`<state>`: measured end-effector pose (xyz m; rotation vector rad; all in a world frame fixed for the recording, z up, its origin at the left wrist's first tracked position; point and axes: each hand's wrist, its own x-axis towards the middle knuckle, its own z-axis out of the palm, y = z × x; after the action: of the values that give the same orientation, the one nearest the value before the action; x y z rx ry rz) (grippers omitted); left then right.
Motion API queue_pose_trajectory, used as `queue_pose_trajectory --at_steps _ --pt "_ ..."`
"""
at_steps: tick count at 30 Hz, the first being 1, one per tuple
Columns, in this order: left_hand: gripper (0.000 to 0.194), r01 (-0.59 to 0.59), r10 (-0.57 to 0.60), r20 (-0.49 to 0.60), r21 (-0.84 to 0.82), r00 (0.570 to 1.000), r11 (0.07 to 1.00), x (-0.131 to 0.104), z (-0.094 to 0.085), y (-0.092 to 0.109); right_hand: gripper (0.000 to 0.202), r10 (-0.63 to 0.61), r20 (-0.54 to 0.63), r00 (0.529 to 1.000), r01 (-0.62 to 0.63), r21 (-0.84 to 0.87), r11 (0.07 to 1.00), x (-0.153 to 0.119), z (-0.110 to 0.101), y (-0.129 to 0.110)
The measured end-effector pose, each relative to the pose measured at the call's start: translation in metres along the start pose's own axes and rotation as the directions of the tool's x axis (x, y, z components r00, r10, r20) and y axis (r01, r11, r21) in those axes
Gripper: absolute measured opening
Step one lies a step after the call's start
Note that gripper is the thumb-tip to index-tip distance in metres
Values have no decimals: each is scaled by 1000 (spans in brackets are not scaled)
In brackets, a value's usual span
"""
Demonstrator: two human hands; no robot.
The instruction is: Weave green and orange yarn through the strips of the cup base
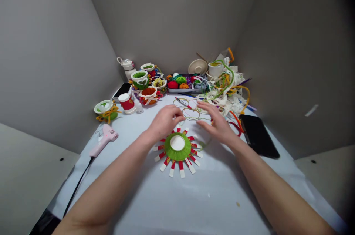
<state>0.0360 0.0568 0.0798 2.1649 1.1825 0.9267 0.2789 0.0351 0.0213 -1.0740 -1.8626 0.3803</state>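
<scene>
In front of me on the table lies a cut paper cup (177, 154), its red and white strips spread out like rays. Green yarn is woven round its white base. Above its upper left edge is my left hand (168, 119), fingers curled into a pinch; what they hold, if anything, is too small to make out. My right hand (215, 122) hovers to the upper right, thumb and fingers apart with nothing visible between them. Between and beyond the hands lie thin gold-coloured rings (190, 119) and a red-and-dark pen (183, 103). A loose green strand trails right of the cup.
A pink glue gun (104, 140) with a black cord lies left. Behind it stand yarn-woven baskets (140, 79), a red-white paper cup (127, 103) and a bottle (127, 65). A tray (185, 90) holds yarn balls. Tangled lace and yarn (230, 90) and a black tablet (259, 136) are right.
</scene>
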Motion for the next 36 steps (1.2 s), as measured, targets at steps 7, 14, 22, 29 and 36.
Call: queue_pose_trajectory --at_steps 7,14,22,29,36 --pt "24 -85 87 30 -67 996 994 -2 28 25 28 122 131 984 -132 71 989 -8 16 -19" --pt "16 97 -111 -81 -156 991 983 -22 17 -2 35 330 -37 943 -332 -52 942 -5 -3 29" --pt "24 147 -154 -30 -157 988 977 -82 22 -17 31 251 15 968 -240 -245 939 -24 -20 15" --pt "44 47 -41 100 -54 994 997 -110 37 -17 9 24 634 773 58 -109 992 -41 0 -49" --pt "39 24 -32 143 58 989 998 -110 39 -30 19 52 691 721 86 -163 983 -48 13 -51"
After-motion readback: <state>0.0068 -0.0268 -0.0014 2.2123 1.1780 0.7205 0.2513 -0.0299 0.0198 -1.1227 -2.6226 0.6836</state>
